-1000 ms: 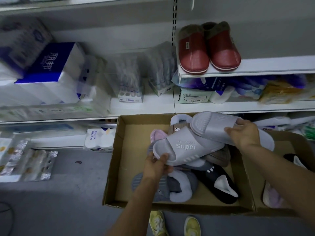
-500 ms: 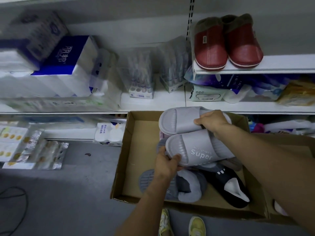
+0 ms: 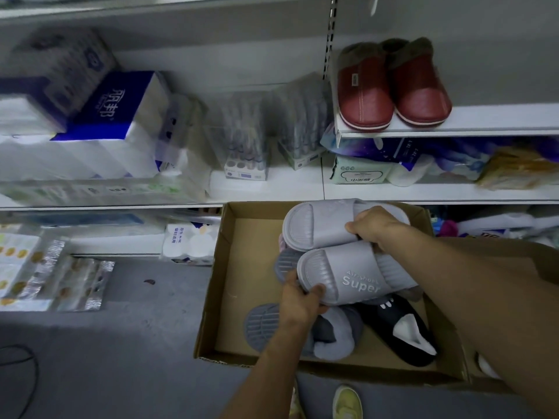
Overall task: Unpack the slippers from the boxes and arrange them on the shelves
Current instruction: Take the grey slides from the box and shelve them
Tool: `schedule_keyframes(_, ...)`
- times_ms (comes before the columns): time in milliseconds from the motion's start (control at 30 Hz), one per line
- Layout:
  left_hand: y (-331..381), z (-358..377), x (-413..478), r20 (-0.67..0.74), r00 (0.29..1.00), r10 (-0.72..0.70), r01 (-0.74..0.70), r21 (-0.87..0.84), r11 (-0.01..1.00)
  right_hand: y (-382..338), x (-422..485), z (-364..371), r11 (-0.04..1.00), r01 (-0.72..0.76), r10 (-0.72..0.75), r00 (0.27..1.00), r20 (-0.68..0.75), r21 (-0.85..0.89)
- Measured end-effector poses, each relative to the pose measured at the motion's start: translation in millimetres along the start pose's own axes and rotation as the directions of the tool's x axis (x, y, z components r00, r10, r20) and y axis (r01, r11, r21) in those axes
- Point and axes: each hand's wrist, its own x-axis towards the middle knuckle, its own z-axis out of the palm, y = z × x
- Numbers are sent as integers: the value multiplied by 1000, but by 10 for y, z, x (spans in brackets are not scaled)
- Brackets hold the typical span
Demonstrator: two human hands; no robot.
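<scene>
Two grey slide slippers lie side by side above an open cardboard box [image 3: 219,269]. The near slipper [image 3: 351,275], printed "Super", is gripped at its toe by my left hand [image 3: 301,300]. My right hand [image 3: 375,226] holds the far slipper [image 3: 320,225] by its strap, with fingers tucked between the two. Under them in the box lie a grey fluffy slipper [image 3: 332,337], a black slipper [image 3: 399,331] and a ribbed grey sole [image 3: 260,326]. A red pair of fur-lined slippers [image 3: 393,92] stands on the upper right shelf [image 3: 499,119].
Tissue packs [image 3: 99,125] and clear boxes [image 3: 245,140] fill the middle shelf at left. Soft packets [image 3: 360,173] lie under the red pair. Foil-wrapped packs [image 3: 60,282] sit on the floor at left. A second box [image 3: 541,264] stands at the right, and my yellow shoe [image 3: 348,403] shows below.
My right hand brought the far slipper leftward and down beside the one in my left hand. The two now sit together as a pair. The view has shifted slightly left.
</scene>
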Motion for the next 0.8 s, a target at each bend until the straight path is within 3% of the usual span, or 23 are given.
schedule_keyframes(133,102,-99,-114,131,991,18,-31,98,995,182,-188,-7,988,85,-79,996,-52,130)
schedule_keyframes(300,505,-305,-184,95,991,95,-114,221,969,527,-542,-287,964,176,-164,983,-79,198)
schedule_keyframes(400,821,-172,-261,245,947,206,-290,385,876,713,-809,-578,945,268,-258,963,-78,188)
schedule_keyframes(567,982,535,-644,498,849,176,-458,527,716,1198,-1156,-1166,928,352,-325,924,-202,118)
schedule_keyframes(800,631,1960,-1223,568,821,52,-335,406,851,2373,-1576,-2208,945,325,-294,888,-352,30)
